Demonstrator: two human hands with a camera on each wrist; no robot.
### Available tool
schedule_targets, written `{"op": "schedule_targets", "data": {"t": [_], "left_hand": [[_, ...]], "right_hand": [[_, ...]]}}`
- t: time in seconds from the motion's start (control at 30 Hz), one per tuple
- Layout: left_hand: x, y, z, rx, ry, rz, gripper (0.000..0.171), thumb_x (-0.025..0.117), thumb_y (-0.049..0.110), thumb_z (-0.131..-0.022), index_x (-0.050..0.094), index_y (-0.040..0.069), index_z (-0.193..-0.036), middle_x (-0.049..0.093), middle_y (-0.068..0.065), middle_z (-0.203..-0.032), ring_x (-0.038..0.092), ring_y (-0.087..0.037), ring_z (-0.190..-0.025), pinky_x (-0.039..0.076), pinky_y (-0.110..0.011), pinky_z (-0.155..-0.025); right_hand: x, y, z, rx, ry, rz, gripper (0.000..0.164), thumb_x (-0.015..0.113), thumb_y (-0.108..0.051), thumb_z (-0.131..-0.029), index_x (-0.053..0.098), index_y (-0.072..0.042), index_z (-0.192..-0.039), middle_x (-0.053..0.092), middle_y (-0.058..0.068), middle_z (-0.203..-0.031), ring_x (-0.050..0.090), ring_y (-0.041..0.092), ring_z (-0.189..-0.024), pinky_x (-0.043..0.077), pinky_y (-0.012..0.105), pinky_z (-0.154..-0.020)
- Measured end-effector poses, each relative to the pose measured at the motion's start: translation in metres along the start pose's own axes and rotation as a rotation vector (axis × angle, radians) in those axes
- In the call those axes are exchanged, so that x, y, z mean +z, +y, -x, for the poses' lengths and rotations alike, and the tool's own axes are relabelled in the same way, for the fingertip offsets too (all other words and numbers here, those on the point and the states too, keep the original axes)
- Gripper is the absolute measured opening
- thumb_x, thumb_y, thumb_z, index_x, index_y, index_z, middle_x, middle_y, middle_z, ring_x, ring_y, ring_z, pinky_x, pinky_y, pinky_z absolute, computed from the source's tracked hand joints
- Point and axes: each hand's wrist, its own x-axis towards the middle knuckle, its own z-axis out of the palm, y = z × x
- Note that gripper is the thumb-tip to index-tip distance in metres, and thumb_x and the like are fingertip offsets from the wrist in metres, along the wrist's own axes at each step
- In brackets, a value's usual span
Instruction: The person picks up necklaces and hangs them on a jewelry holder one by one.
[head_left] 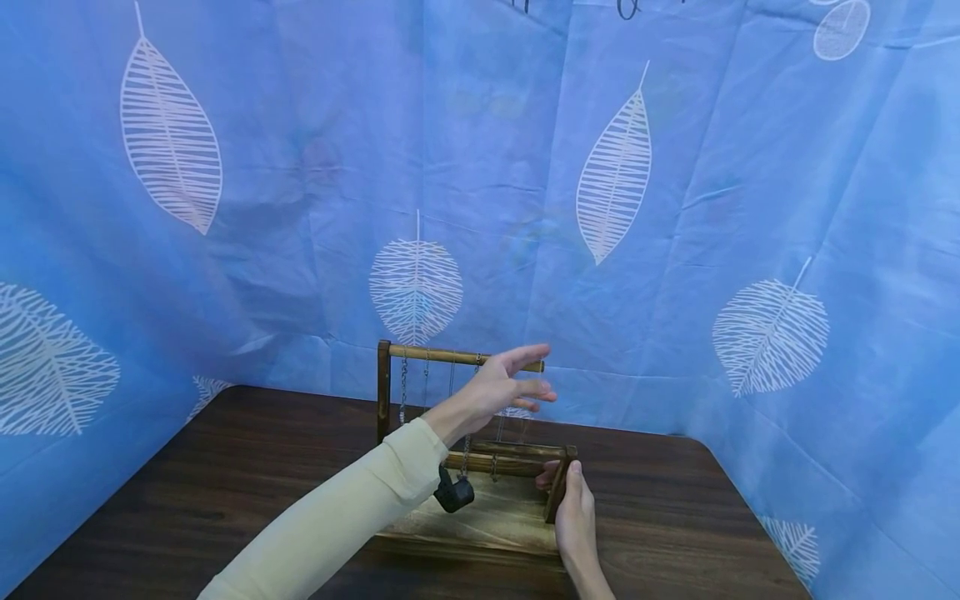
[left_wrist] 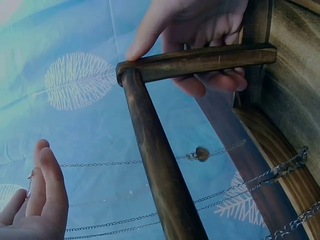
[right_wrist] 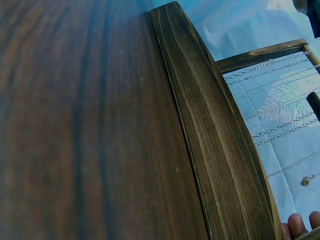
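Observation:
A wooden jewelry stand (head_left: pixel 517 512) stands on the table, several chains hanging from its upper bar (head_left: pixel 431 356). My right hand (head_left: pixel 576 510) grips its right end post (left_wrist: pixel 215 61), thumb on one side and fingers on the other. Up beside the right end of the upper bar is my left hand (head_left: pixel 491 387), its fingers spread and fairly straight. In the left wrist view a thin chain necklace (left_wrist: pixel 100 164) with a small round pendant (left_wrist: pixel 201 153) runs round those fingers towards the thumb. The lower front bar (left_wrist: pixel 155 145) crosses in front of the necklace there.
Thicker chains (left_wrist: pixel 295 217) hang close by on the stand. A black rounded object (head_left: pixel 455 492) shows below the left sleeve (head_left: pixel 352 508). The dark wooden table (head_left: pixel 660 500) extends around the stand, with a blue leaf-print cloth (head_left: pixel 495 167) hanging behind.

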Motion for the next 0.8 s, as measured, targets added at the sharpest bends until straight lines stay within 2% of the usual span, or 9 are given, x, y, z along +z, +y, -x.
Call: {"op": "schedule_targets", "data": {"t": [0.13,0.23,0.47,0.63,0.8], "left_hand": [[0.0,-0.004,0.005,0.007,-0.024,0.003,0.059,0.066,0.006,-0.098,0.045,0.016,-0.152,0.04,-0.006,-0.156,0.069,-0.033,-0.108,0.057,-0.043,-0.09],[-0.001,-0.009,0.008,0.006,-0.037,-0.013,0.055,0.066,0.007,-0.098,0.048,0.015,-0.15,0.044,-0.005,-0.154,0.069,-0.031,-0.107,0.057,-0.042,-0.091],[-0.006,-0.025,0.013,-0.025,-0.047,-0.087,0.048,0.068,0.013,-0.098,0.055,0.013,-0.144,0.053,-0.007,-0.145,0.068,-0.027,-0.108,0.055,-0.045,-0.094],[-0.008,-0.034,0.015,-0.052,-0.05,-0.128,0.045,0.069,0.013,-0.098,0.058,0.013,-0.141,0.055,-0.012,-0.142,0.065,-0.024,-0.112,0.057,-0.04,-0.09],[-0.009,-0.04,0.014,-0.063,-0.053,-0.172,0.043,0.067,0.014,-0.099,0.059,0.013,-0.141,0.057,-0.012,-0.14,0.063,-0.024,-0.115,0.054,-0.045,-0.095]], "right_hand": [[0.0,0.001,0.0,-0.011,0.003,0.005,0.066,0.016,-0.044,-0.112,0.058,0.007,-0.123,0.064,0.019,-0.102,0.062,0.03,-0.096,0.05,0.045,-0.088],[0.0,0.001,-0.001,-0.023,0.011,0.004,0.064,0.016,-0.04,-0.112,0.059,0.006,-0.12,0.065,0.019,-0.1,0.062,0.03,-0.096,0.049,0.043,-0.088],[-0.001,0.002,-0.002,-0.038,0.017,0.02,0.064,0.016,-0.039,-0.113,0.06,0.007,-0.118,0.065,0.018,-0.099,0.062,0.029,-0.095,0.05,0.041,-0.086],[-0.001,0.002,-0.002,-0.033,0.018,0.008,0.063,0.015,-0.038,-0.113,0.06,0.007,-0.118,0.065,0.018,-0.099,0.062,0.029,-0.096,0.049,0.04,-0.087],[0.0,0.002,-0.001,-0.03,0.022,-0.004,0.067,0.015,-0.041,-0.112,0.059,0.008,-0.119,0.065,0.019,-0.099,0.062,0.028,-0.095,0.049,0.038,-0.086]]}}
